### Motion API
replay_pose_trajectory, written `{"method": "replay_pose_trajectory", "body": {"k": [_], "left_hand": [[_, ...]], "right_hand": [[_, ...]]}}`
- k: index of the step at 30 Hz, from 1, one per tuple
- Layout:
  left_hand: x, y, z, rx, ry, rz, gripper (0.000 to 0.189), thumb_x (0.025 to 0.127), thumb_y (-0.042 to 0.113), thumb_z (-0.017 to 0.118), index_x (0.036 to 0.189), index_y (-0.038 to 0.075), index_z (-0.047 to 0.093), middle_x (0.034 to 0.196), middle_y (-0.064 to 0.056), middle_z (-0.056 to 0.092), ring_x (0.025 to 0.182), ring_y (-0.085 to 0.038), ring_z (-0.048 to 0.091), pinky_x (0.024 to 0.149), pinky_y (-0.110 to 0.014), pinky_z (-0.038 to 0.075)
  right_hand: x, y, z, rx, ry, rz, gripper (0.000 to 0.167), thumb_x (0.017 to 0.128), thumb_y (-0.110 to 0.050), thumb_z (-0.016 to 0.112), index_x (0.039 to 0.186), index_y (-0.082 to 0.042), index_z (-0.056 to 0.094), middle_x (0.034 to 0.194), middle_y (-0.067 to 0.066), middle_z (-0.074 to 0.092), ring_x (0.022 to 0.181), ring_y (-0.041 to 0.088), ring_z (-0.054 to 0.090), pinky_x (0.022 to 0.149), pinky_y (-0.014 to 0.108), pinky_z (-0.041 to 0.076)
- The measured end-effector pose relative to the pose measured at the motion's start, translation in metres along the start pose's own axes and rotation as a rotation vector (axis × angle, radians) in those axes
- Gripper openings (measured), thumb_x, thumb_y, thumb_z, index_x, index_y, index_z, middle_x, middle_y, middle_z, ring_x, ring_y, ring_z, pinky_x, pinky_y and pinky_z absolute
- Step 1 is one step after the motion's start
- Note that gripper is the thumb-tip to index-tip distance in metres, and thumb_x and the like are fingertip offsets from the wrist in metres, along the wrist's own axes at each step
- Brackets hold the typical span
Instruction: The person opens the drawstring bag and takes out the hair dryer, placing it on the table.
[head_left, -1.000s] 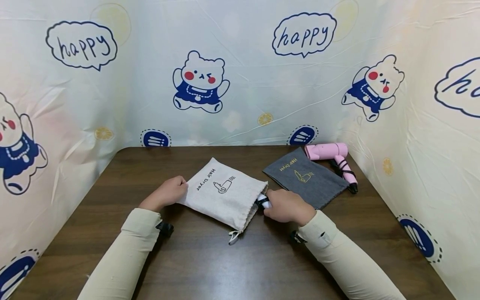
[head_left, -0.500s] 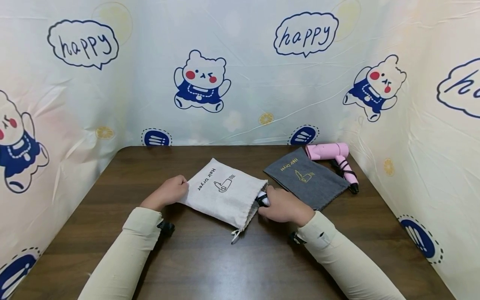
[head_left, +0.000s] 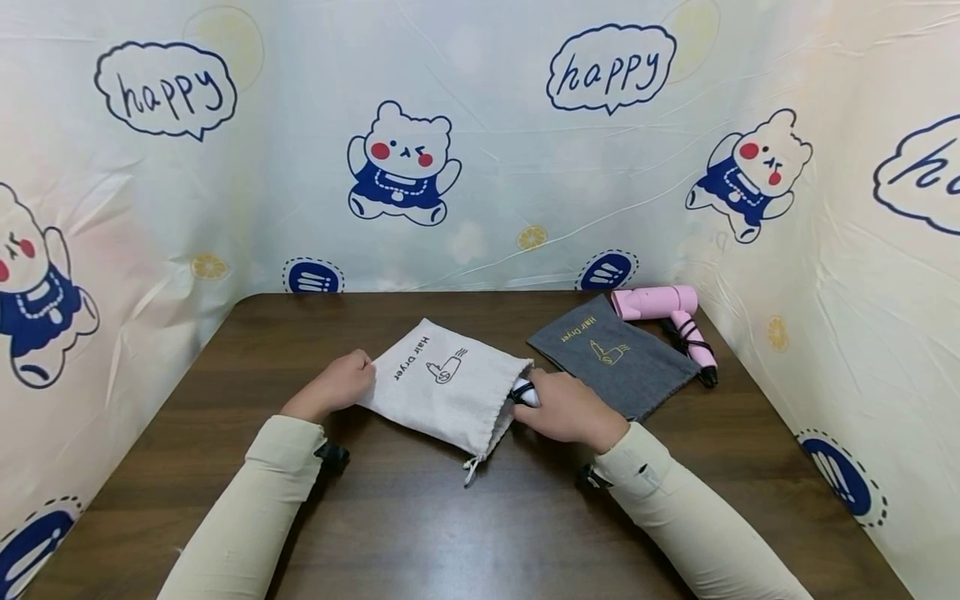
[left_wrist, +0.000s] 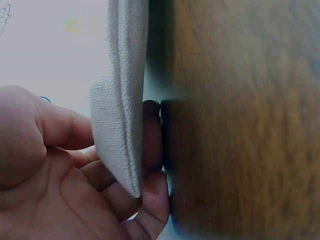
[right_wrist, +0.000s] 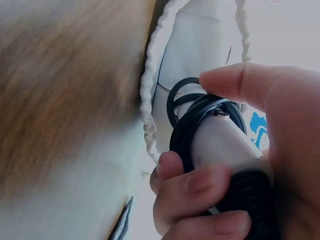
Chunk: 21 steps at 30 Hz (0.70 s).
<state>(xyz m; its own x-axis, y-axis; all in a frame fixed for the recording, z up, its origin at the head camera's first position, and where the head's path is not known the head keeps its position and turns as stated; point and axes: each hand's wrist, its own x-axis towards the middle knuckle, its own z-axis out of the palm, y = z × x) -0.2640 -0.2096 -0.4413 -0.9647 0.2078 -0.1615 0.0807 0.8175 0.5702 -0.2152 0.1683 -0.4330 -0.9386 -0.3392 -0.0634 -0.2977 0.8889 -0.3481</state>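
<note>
A cream drawstring bag (head_left: 450,392) printed "Hair Dryer" lies tilted on the table, its mouth facing right. My left hand (head_left: 337,387) pinches the bag's closed left corner, with the thumb on one side and fingers on the other in the left wrist view. At the mouth, my right hand (head_left: 566,408) grips the white handle of a hair dryer (right_wrist: 220,137), wrapped in black cord (right_wrist: 187,122). The dryer's head reaches inside the bag and is mostly hidden. The drawstring end (head_left: 471,471) hangs from the mouth's near corner.
A dark grey "Hair Dryer" bag (head_left: 615,358) lies flat to the right, behind my right hand. Beside it, a pink hair dryer (head_left: 660,302) with a black cord rests near the table's back right corner. A printed curtain (head_left: 487,192) stands around the wooden table (head_left: 420,533).
My right hand has shifted slightly left toward the bag's mouth. The cream bag and my left hand stay almost in place; the grey bag and pink dryer have not moved.
</note>
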Motion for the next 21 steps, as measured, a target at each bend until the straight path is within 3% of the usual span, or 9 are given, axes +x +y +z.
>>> {"method": "replay_pose_trajectory", "body": {"k": [8, 15, 21], "left_hand": [[0.0003, 0.0001, -0.0007, -0.017, -0.019, -0.044, 0.037, 0.109, 0.019, 0.028, 0.118, -0.010, 0.051, 0.111, -0.025, 0.058, 0.092, -0.033, 0.056, 0.082, -0.042, 0.047], [0.0026, -0.0015, 0.0005, -0.019, -0.018, -0.039, 0.036, 0.109, 0.018, 0.029, 0.114, -0.010, 0.051, 0.107, -0.024, 0.058, 0.089, -0.032, 0.056, 0.080, -0.040, 0.047], [0.0031, -0.0016, 0.0000, -0.024, -0.022, -0.054, 0.037, 0.109, 0.017, 0.027, 0.122, -0.013, 0.045, 0.111, -0.026, 0.056, 0.090, -0.033, 0.055, 0.079, -0.039, 0.046]], "right_hand": [[0.0017, -0.0003, 0.0007, 0.017, 0.014, -0.031, 0.045, 0.093, -0.049, 0.069, 0.111, -0.008, 0.063, 0.082, -0.002, 0.063, 0.068, 0.014, 0.059, 0.061, 0.033, 0.049], [-0.0006, 0.0005, 0.0003, 0.026, 0.021, -0.025, 0.042, 0.093, -0.047, 0.070, 0.107, -0.009, 0.062, 0.080, -0.002, 0.062, 0.066, 0.014, 0.059, 0.060, 0.033, 0.048], [-0.0034, 0.0021, -0.0025, 0.038, 0.034, -0.038, 0.035, 0.092, -0.044, 0.071, 0.101, -0.011, 0.061, 0.077, -0.002, 0.061, 0.063, 0.015, 0.057, 0.058, 0.032, 0.047]]}}
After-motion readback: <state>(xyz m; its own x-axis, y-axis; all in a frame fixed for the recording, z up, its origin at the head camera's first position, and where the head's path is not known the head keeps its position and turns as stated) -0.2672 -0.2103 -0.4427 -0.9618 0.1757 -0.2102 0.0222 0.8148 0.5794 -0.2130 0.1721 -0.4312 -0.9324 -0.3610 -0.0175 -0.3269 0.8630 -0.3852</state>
